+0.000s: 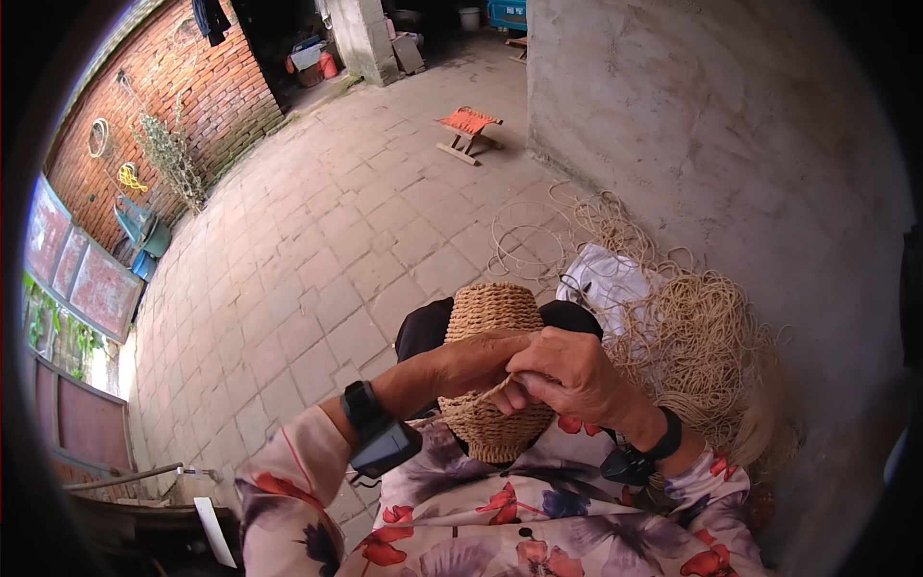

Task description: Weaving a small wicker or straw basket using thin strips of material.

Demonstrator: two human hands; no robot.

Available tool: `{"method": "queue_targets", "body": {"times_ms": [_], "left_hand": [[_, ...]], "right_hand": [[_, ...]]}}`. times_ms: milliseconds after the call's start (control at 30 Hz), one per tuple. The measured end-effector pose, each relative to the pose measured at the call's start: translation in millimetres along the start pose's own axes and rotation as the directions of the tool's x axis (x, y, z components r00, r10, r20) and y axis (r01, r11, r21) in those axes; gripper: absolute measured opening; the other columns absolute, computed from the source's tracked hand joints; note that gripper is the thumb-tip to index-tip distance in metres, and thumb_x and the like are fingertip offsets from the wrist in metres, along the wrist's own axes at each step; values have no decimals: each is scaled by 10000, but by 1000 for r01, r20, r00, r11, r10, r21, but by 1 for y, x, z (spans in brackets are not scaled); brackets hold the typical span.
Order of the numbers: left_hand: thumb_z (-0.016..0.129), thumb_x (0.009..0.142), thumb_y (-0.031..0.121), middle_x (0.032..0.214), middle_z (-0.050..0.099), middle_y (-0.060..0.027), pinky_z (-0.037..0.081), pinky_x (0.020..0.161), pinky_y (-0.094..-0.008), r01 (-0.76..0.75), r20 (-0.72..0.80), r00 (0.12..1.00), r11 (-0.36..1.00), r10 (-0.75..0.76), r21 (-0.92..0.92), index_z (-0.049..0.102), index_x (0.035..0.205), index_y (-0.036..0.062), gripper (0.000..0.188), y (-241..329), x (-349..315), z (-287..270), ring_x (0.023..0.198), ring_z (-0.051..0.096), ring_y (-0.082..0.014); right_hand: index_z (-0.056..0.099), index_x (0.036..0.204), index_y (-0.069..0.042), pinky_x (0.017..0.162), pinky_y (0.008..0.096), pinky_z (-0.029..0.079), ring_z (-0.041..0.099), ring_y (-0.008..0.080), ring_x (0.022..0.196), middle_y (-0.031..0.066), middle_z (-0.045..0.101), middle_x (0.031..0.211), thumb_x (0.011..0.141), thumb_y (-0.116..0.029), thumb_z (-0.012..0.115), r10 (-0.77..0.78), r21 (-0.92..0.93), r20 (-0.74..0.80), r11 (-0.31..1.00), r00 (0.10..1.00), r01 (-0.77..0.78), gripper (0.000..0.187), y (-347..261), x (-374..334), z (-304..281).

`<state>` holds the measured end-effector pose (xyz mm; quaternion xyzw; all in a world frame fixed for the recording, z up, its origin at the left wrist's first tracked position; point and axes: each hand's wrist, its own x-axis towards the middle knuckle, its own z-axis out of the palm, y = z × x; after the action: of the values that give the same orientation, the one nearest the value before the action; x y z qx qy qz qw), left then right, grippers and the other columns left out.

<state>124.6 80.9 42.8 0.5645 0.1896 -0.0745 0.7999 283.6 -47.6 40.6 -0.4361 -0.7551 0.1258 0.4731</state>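
We see the woven tan basket (493,313) on the person's lap, between the dark-clad knees. Right hand (569,370) is curled closed, fingers pinching the basket's rim. Left hand (486,354) reaches across the basket, partly behind the right; we can't tell its grip. Right of the lap we note a tangled cord pile (711,341) beside a white sack (608,281).

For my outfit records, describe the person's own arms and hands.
Pale pink fabric sleeves printed with red and dark purple flowers. A black band on the left wrist and another on the right, each with a dark boxy device beside it. No gloves on left hand or right hand.
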Motion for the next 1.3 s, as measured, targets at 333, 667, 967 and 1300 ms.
{"method": "queue_targets", "body": {"times_ms": [333,667,967,1300], "left_hand": [[609,946,173,814,699,-121,551,675,-368,-27,-110,956,457,270,889,660,1099,40,209,9,-5,2,672,686,-221],[622,905,211,751,660,-175,497,632,-419,90,-159,922,204,352,975,664,868,16,203,3,-11,7,697,655,-341],[582,959,193,741,632,-188,480,634,-415,-47,-91,935,373,342,926,620,906,-19,222,-2,-12,1,680,638,-338],[586,939,199,769,655,-175,497,672,-416,-57,-176,905,520,387,852,671,934,-2,218,-6,-13,7,711,649,-332]], "right_hand": [[659,943,-82,538,326,484,599,192,613,31,551,665,723,-106,627,-119,-345,196,921,973,182,223,0,-49,16],[589,766,-19,548,362,504,642,304,574,113,617,614,867,-223,724,542,7,-59,840,838,-543,264,-9,-46,16],[616,810,15,562,286,488,584,86,607,66,636,663,822,-140,760,665,144,-20,740,746,-656,212,-4,-49,32],[609,799,-19,600,373,533,689,301,648,141,671,689,792,-180,732,678,140,-2,728,735,-671,203,-2,-47,35]]}}
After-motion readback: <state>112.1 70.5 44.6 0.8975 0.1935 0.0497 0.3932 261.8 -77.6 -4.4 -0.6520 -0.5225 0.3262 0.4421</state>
